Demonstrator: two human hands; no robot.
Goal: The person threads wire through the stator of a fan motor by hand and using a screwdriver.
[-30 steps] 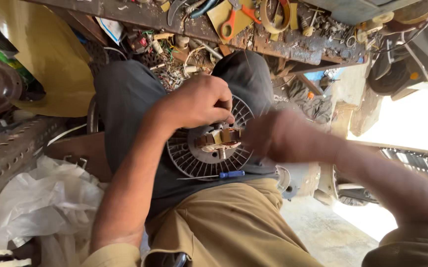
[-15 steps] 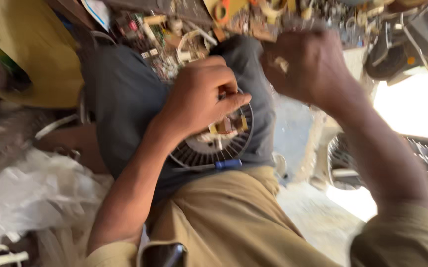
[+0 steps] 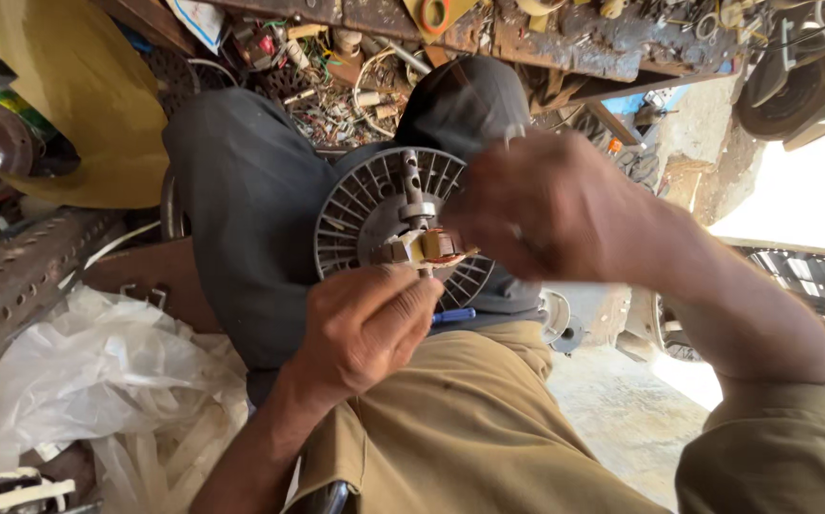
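Grey finned motor disc (image 3: 374, 214) rests on the lap, coil block (image 3: 422, 249) seated at its hub; left hand (image 3: 365, 328) pinches the block, blurred right hand (image 3: 550, 214) grip unclear. Work looks unfinished.

We see through a single camera worn on our head, tilted steeply down at our lap from close range. Our left hand (image 3: 365, 328) and right hand (image 3: 550, 214) fill the centre of the frame; a cluttered workbench (image 3: 565, 43) runs along the top edge.
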